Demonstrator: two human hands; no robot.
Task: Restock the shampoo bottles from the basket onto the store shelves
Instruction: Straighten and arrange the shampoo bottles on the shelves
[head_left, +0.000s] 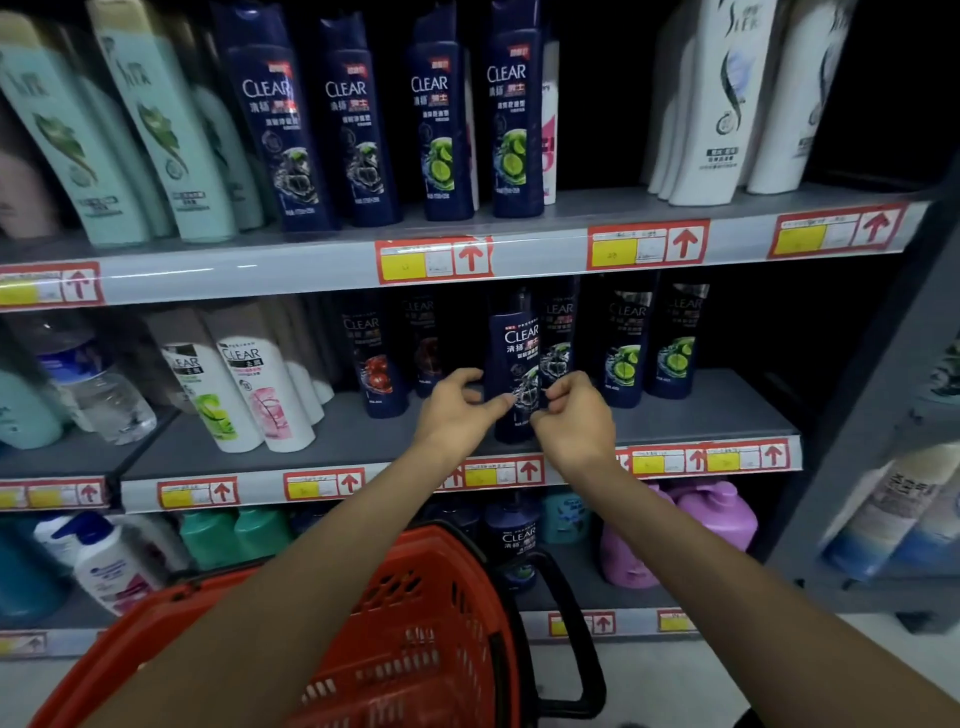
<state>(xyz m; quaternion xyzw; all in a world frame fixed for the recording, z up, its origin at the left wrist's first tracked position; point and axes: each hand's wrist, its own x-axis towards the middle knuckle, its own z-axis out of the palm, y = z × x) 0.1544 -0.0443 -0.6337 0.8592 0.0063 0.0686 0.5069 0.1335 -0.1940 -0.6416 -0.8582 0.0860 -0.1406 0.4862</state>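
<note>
1. A dark-blue bottle (514, 353) stands upright near the front of the middle shelf (337, 441).
2. The left hand (457, 413) and right hand (574, 421) clasp its lower half, fingers curled.
3. The basket (415, 649) sits beneath the forearms.

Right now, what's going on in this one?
A person is placing a dark blue Clear shampoo bottle on the middle shelf, near its front edge. The left hand and right hand pinch its lower part from either side. It stands upright in front of similar dark bottles. The red basket is below the forearms; no bottles show in its visible part.
</note>
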